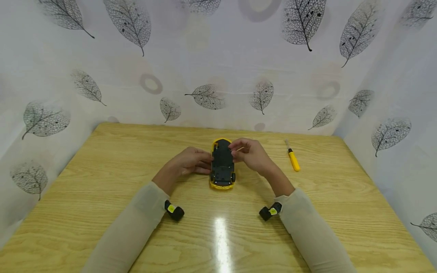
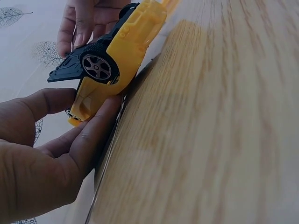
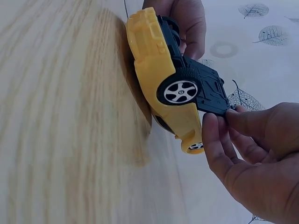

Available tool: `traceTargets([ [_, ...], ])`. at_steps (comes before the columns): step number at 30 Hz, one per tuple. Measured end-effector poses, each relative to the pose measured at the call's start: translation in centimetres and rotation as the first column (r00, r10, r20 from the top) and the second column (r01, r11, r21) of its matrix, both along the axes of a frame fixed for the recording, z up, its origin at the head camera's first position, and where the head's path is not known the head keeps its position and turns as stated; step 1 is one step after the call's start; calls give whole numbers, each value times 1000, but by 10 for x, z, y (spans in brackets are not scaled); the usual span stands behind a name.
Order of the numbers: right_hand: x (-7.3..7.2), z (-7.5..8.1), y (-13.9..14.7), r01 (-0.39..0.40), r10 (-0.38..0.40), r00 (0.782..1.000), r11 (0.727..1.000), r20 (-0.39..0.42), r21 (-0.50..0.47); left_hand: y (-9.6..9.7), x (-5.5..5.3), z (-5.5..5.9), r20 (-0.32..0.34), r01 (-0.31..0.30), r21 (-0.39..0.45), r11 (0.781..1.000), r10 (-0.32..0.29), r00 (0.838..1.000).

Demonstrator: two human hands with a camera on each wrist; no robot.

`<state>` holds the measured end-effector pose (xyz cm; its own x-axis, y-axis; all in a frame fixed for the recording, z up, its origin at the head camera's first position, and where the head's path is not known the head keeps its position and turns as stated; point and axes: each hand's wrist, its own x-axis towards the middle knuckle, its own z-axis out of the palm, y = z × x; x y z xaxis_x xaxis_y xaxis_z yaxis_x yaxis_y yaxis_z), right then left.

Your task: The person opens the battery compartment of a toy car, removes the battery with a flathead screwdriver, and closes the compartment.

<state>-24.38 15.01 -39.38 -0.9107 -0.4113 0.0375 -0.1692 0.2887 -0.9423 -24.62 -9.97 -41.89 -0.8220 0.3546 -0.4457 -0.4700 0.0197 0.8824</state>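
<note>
A yellow toy car [image 1: 222, 187] lies upside down on the table, wheels up. Its black base plate [image 3: 212, 88] is raised at one end and stands at a slant away from the yellow body, as both wrist views show. My left hand [image 1: 192, 161] holds the body's left side, thumb and fingers around the yellow edge near a wheel [image 2: 97, 66]. From the other side, my right hand [image 1: 250, 154] pinches the raised end of the plate between thumb and fingers. The inside of the car is hidden.
A screwdriver with a yellow handle [image 1: 294, 161] lies to the right of the car on the wooden table [image 1: 136, 159]. Behind the table hangs a white cloth [image 1: 235, 64] with leaf prints. Small black cameras sit on both wrists.
</note>
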Motion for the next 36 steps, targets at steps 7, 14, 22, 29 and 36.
traceTargets([
  [7, -4, 2, 10, 16, -14, 999, 999, 41, -45, -1, 2, 1, -14, 10, 9, 1000, -10, 1000],
  [14, -9, 7, 30, 42, -36, 997, 996, 73, -78, 0, 2, -1, -29, 11, 17, 1000, -11, 1000],
  [22, -26, 9, 50, 65, -59, 995, 994, 76, -82, -1, 1, -4, -25, 5, 29, 1000, -4, 1000],
  [29, -45, 18, 64, 95, -97, 989, 995, 110, 22, -2, 1, -3, -22, 4, 27, 1000, -4, 1000],
  [36, -58, 23, 74, 101, -116, 976, 991, 183, 89, -1, 2, -2, -21, 8, 23, 1000, -7, 1000],
])
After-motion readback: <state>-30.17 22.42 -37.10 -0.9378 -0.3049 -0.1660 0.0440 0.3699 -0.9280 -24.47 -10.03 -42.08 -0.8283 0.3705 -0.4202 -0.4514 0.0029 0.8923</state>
